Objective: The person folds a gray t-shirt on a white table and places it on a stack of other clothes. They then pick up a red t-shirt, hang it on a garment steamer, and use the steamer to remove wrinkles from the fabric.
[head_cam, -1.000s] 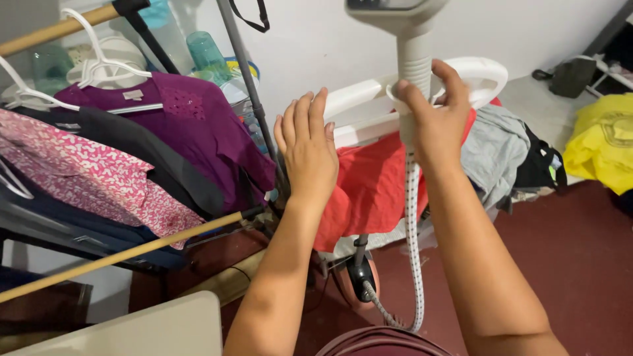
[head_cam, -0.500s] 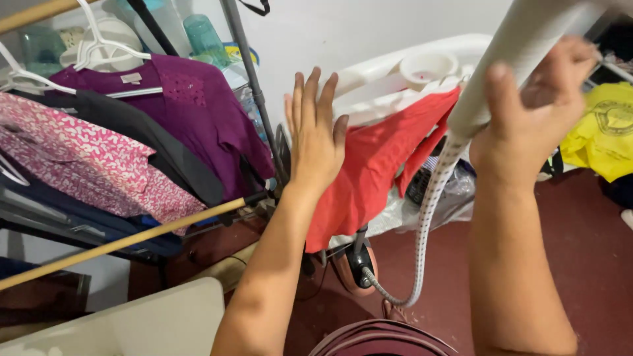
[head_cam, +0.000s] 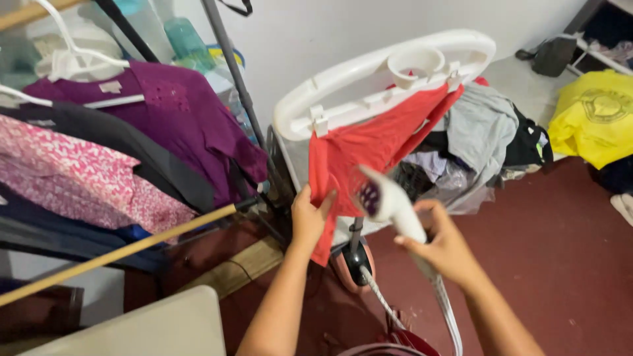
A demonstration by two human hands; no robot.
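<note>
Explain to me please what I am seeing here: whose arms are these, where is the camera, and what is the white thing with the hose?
The camera sits on a person's head and looks down, so the two bare arms are that person's own. The left hand grips the edge of a red garment hanging on a white plastic hanger frame. The right hand holds a white garment steamer head, with its hose running down. On the left, a purple top and a pink patterned garment hang on a rack. A pile of clothes lies behind, above a dark red floor.
</note>
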